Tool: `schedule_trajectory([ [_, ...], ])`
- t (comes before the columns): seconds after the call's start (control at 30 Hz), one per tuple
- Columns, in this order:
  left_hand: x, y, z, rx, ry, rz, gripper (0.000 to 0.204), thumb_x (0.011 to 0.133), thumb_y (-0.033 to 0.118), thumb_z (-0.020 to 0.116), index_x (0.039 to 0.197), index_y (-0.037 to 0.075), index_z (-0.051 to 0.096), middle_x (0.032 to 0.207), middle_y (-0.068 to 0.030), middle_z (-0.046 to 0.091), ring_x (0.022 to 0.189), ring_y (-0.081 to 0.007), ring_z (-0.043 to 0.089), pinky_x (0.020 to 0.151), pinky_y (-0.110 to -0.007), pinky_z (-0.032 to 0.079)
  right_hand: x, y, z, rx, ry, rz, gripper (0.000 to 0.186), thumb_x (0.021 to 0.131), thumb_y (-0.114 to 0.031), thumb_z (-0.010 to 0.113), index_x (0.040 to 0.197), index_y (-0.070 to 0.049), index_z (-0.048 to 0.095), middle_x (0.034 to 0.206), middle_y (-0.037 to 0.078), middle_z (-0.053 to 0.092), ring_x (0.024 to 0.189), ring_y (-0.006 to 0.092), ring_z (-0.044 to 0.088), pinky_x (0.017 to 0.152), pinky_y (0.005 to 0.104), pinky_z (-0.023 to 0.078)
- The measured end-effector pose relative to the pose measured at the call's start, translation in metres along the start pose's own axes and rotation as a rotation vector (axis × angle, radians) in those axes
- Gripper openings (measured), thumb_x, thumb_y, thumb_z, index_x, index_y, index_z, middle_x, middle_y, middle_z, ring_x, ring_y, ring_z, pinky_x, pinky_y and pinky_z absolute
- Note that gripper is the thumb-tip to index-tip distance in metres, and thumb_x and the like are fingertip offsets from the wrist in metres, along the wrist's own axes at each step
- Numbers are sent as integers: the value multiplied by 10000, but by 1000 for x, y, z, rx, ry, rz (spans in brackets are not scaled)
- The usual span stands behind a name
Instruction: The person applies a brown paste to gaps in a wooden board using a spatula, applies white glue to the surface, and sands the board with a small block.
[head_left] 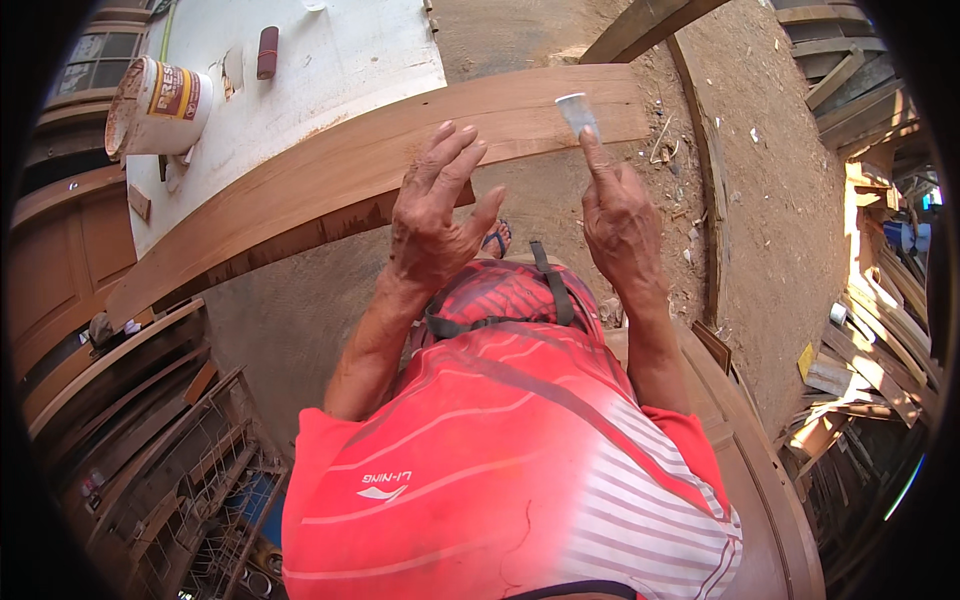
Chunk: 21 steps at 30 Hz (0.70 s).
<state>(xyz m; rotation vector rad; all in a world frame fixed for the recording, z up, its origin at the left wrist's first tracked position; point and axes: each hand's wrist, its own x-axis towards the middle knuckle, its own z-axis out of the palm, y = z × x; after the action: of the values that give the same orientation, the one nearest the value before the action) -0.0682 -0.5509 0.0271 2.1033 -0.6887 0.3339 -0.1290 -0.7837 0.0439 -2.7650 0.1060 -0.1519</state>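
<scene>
My right hand (622, 215) is closed around a putty knife (576, 113), its index finger stretched along the tool toward the blade. The grey blade points away from me, over the right part of a long brown wooden board (340, 150). The handle is hidden inside my fingers. With fingers apart and nothing in it, my left hand (435, 205) hovers by the board's near edge. Whether it touches the wood I cannot tell.
A white worktop (350, 60) lies under the board's left part, bearing an open, stained bucket (182, 118) and a dark red roll (267, 52). Scrap timber (870, 330) is piled at right. A wire rack (215, 490) stands lower left; a wooden beam (640, 28) slants at the top.
</scene>
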Motion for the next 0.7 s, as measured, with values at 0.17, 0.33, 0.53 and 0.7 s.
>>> schedule_trajectory([
  [0.17, -40, 2, -51, 29, 89, -121, 315, 880, 39, 781, 1189, 42, 724, 1246, -141, 722, 1218, -320, 674, 1031, -411, 538, 11, -11, -2, 57, -79, -1, 641, 974, -94, 600, 1587, -214, 458, 879, 174, 574, 720, 387, 655, 654, 515, 535],
  [0.33, -78, -23, -78, 100, 179, -267, 263, 898, 53, 765, 1159, 49, 730, 1196, -133, 735, 1157, -308, 693, 1008, -409, 541, 46, -47, 6, 225, -24, -110, 583, 986, -103, 607, 1553, -188, 501, 949, 183, 635, 796, 384, 675, 717, 500, 546],
  [0.53, -95, -48, -119, 153, 275, -363, 242, 903, 61, 762, 1142, 48, 724, 1178, -136, 736, 1143, -319, 694, 999, -414, 544, 84, -115, 31, 308, -54, -358, 492, 970, -104, 622, 1457, -87, 552, 995, 188, 676, 840, 390, 686, 728, 499, 552],
  [0.7, -97, -80, -165, 200, 376, -410, 218, 912, 68, 757, 1124, 45, 715, 1176, -134, 732, 1132, -328, 692, 990, -422, 546, 115, -198, 67, 270, -204, -549, 343, 967, -98, 604, 1306, -46, 587, 971, 173, 691, 930, 377, 676, 818, 487, 526],
])
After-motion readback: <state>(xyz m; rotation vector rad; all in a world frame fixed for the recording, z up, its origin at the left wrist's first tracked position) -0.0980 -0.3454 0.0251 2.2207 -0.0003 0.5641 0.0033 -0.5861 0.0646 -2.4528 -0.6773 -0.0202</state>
